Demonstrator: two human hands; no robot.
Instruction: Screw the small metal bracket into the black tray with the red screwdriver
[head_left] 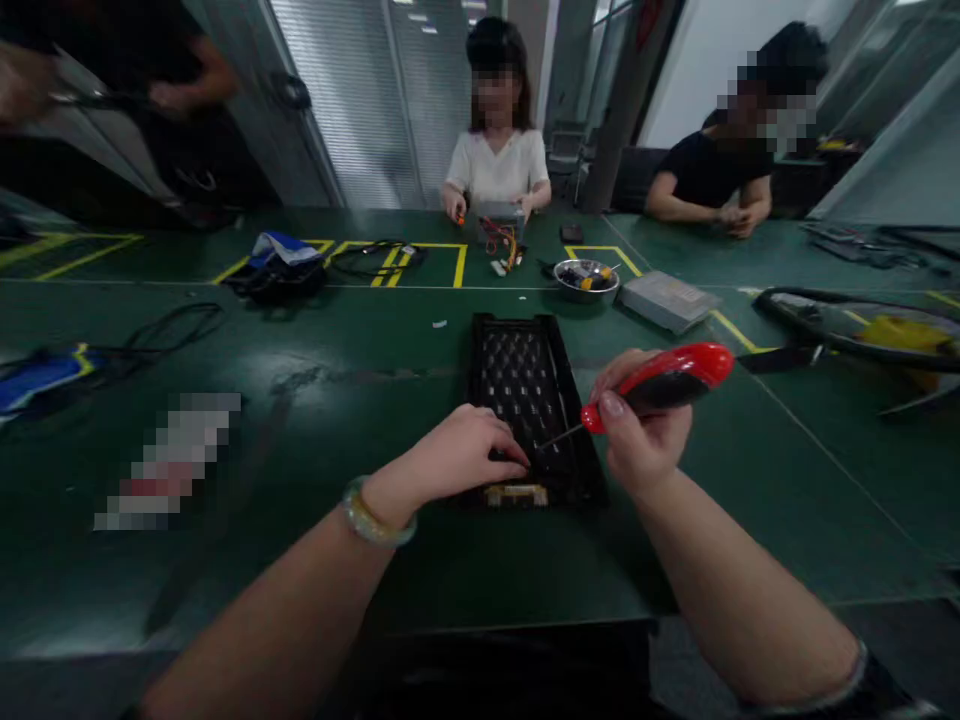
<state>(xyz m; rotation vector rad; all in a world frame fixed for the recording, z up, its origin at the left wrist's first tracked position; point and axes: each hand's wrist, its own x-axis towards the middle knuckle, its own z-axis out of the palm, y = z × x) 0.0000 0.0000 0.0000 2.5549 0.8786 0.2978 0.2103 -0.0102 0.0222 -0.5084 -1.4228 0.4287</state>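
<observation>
A black perforated metal panel point(525, 385) lies flat on the green table point(315, 420) right in front of me. My left hand point(461, 455) rests on its near end, fingers curled and pinched together at a spot by the panel's near edge; what they hold is hidden. My right hand point(641, 430) is wrapped round a screwdriver with a red and black handle point(664, 378). Its thin shaft slants down to the left and its tip meets the panel just beside my left fingertips. A pale bracelet sits on my left wrist.
A metal bowl of small parts point(585, 278) and a grey flat box point(667, 300) lie beyond the panel. Black cables point(169, 325), a blue-white bag point(281, 262) and a racket-like frame point(855, 325) lie around. Two people sit across the table; one handles a small box with wires point(501, 225).
</observation>
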